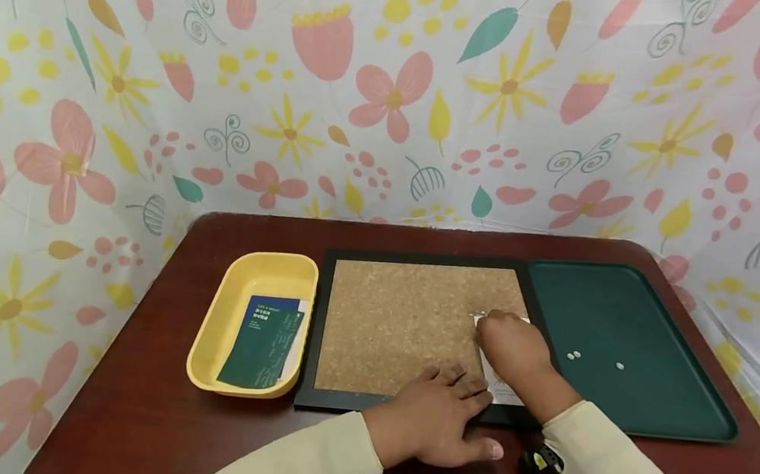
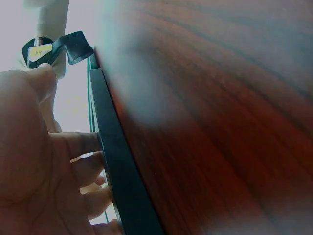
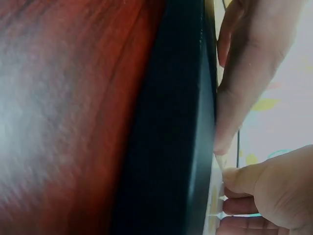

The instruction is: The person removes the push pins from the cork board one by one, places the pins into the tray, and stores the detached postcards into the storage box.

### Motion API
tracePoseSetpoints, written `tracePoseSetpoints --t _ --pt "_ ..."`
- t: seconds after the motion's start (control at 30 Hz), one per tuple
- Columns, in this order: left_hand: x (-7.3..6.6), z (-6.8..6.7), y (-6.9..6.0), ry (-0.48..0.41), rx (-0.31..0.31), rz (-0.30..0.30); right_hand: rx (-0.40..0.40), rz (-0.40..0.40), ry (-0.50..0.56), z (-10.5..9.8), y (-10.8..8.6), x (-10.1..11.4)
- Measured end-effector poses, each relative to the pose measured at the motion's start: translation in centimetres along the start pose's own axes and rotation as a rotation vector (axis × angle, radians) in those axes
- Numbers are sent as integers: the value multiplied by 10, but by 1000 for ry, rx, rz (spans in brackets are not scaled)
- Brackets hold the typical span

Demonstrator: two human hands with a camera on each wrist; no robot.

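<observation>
A white printed card (image 1: 497,386) lies on the right part of a cork board (image 1: 406,323) with a black frame. My right hand (image 1: 515,349) has its fingers curled at the card's upper left corner. Whatever is under its fingertips is hidden, and a small pale bit shows just beyond them. In the right wrist view, the right thumb (image 3: 237,180) meets the card surface. My left hand (image 1: 434,418) lies spread, palm down, over the board's lower frame; its fingers reach the cork and the card's lower left edge.
On the left, a yellow basket (image 1: 203,357) holds a green booklet (image 1: 262,348) and a blue one (image 1: 284,302). A dark green tray (image 1: 646,324) adjoins the board on the right, with 3 small white round pieces (image 1: 619,365) on it. A flowered cloth (image 1: 388,154) hangs behind the table.
</observation>
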State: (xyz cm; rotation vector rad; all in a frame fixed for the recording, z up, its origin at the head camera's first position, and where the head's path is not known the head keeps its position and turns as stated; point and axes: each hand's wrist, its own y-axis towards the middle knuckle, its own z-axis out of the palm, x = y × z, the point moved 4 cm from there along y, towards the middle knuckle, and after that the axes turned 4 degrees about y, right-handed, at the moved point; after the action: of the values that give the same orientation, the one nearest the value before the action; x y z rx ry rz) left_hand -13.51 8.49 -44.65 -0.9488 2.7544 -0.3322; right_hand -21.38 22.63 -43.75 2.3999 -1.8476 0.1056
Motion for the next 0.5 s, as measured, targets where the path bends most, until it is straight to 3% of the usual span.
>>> tracePoseSetpoints --t 0.5 --pt "2 -3 4 -13 40 -23 -10 -68 -106 2 -9 8"
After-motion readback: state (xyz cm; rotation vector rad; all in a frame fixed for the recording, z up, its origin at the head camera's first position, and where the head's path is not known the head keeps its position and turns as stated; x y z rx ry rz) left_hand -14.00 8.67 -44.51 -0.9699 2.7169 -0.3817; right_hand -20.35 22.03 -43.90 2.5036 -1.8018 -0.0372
